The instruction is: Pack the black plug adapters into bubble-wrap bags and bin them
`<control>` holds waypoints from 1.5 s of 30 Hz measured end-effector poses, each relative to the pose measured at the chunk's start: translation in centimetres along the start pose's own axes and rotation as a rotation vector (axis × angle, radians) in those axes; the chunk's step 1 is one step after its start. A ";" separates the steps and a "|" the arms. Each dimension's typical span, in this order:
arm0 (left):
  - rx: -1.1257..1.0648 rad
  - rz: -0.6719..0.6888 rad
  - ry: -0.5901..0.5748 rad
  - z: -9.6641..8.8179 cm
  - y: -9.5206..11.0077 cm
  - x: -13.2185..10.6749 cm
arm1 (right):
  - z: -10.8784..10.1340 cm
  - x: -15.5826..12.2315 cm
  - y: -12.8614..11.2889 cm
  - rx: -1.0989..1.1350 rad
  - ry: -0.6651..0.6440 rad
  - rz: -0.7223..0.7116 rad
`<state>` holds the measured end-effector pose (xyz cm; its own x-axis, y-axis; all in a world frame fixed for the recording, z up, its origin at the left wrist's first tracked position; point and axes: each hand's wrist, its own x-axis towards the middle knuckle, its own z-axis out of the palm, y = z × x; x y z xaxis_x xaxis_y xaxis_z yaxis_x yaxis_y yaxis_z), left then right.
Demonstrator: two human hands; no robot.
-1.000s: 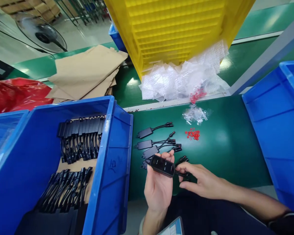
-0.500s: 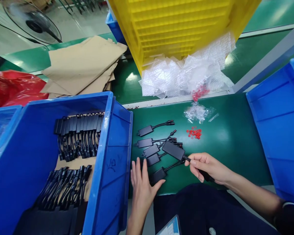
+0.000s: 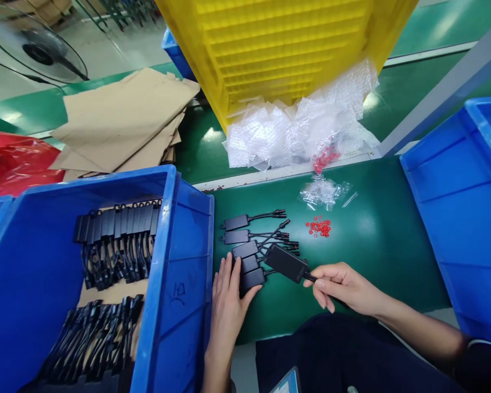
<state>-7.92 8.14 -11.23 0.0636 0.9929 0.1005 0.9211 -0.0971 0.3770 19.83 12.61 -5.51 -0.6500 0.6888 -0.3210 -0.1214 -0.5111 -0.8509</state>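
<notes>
Between thumb and fingers, my right hand (image 3: 337, 286) grips the cable of a black box with a cable (image 3: 286, 263), whose flat body points up and left over the table. Several similar black boxes (image 3: 236, 222) lie in a column on the green table, their short forked leads pointing right; some leads carry red rings at the tips. At the column's lower end, my left hand (image 3: 228, 300) rests with fingers extended and thumb apart, against the nearest black box (image 3: 252, 279). Small red rings (image 3: 319, 226) lie in a loose pile beyond my right hand.
A blue bin (image 3: 192, 262) at left holds rows of black boxes with cables. Another blue bin (image 3: 454, 202) stands at right. Small clear plastic pieces (image 3: 325, 191), bubble-wrap bags (image 3: 270, 136) and a yellow crate (image 3: 286, 49) are at the back. Cardboard sheets (image 3: 123, 114) lie back left.
My left hand has pushed the nearest black box up against the others in the column. My right hand still holds its box by the cable. The whole view has shifted slightly.
</notes>
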 end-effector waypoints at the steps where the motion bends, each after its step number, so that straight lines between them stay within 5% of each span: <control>1: -0.005 0.000 0.011 0.1 -0.1 0.2 | 0.0 0.1 -0.1 0.003 -0.001 -0.009; 7: 0.014 -0.003 0.041 0.4 -0.3 1.8 | -0.1 0.4 -0.6 -0.006 0.006 -0.035; 11: -0.056 0.034 0.020 -1.1 0.7 3.9 | -0.7 0.3 -0.9 -0.023 0.015 -0.073; 18: -0.135 0.154 0.193 -2.9 4.2 13.6 | -2.7 0.8 -0.3 0.307 -0.066 -0.119; 22: -0.191 0.079 0.034 -0.8 5.9 21.1 | -3.8 1.0 0.8 0.567 -0.119 -0.069; 25: -0.221 -0.040 0.021 1.7 6.5 25.9 | -4.3 1.0 1.5 0.669 -0.150 -0.072; 31: -0.434 -0.280 0.023 5.5 6.7 31.2 | -4.6 1.3 1.9 0.708 -0.138 -0.103; 35: -0.708 -0.354 0.055 3.8 6.2 29.6 | -4.6 1.3 1.6 0.683 -0.117 -0.109; 40: -0.942 -0.465 0.133 -1.3 4.5 21.8 | -4.5 1.2 1.4 0.619 -0.136 -0.111; 43: -0.934 -0.580 -0.018 -2.7 3.6 16.4 | -4.5 1.2 1.3 0.553 -0.123 -0.116; 45: -0.745 -0.617 -0.081 -2.8 3.4 13.6 | -4.5 1.3 1.1 0.457 -0.082 -0.101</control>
<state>-5.02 21.10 -6.05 -0.2973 0.8829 -0.3636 0.3237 0.4514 0.8315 22.23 15.27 -8.76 -0.6730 0.7131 -0.1966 -0.4927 -0.6303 -0.5999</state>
